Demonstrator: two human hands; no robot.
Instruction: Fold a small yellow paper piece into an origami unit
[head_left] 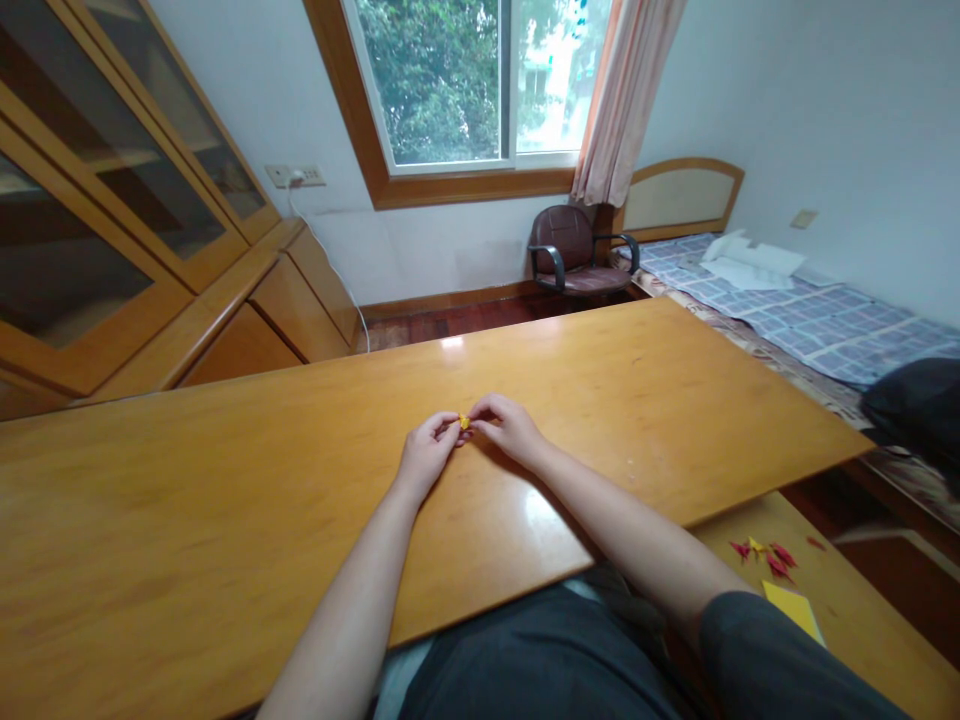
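A small yellow piece of folded paper (465, 422) is pinched between my two hands, just above the middle of the wooden table (300, 480). From its left side, the thumb and fingers of my left hand (431, 448) close on it. My right hand (508, 428) grips its right side with thumb and forefinger, the other fingers curled. The fingertips cover much of the paper, so its exact folded shape is too small to make out.
On a lower surface at right lie several small red folded papers (780, 566), a yellow one (755, 546) and a yellow paper stack (793, 610). Beyond the table stand an armchair (574, 250) and a bed (847, 320). A glass-door cabinet (217, 290) is at left.
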